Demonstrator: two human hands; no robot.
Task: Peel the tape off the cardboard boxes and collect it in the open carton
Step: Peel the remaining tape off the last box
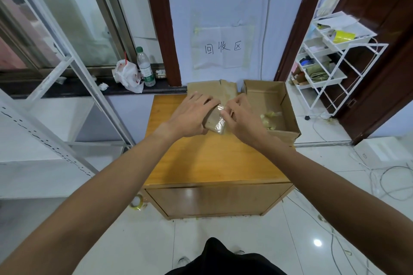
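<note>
Left hand [192, 116] grips small box [215, 119]; right hand [240, 116] pinches its tape [220, 126]. Some scraps [269, 118] already in open carton [288, 105] just right.

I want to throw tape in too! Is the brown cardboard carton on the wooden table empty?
Not empty. The open brown cardboard carton holds crumpled yellowish tape scraps.

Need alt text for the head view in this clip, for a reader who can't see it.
Two bare hands work a small taped cardboard box over a wooden cabinet top: the left hand holds it, the right hand picks at its clear tape. An open carton to the right holds crumpled tape scraps.
</note>
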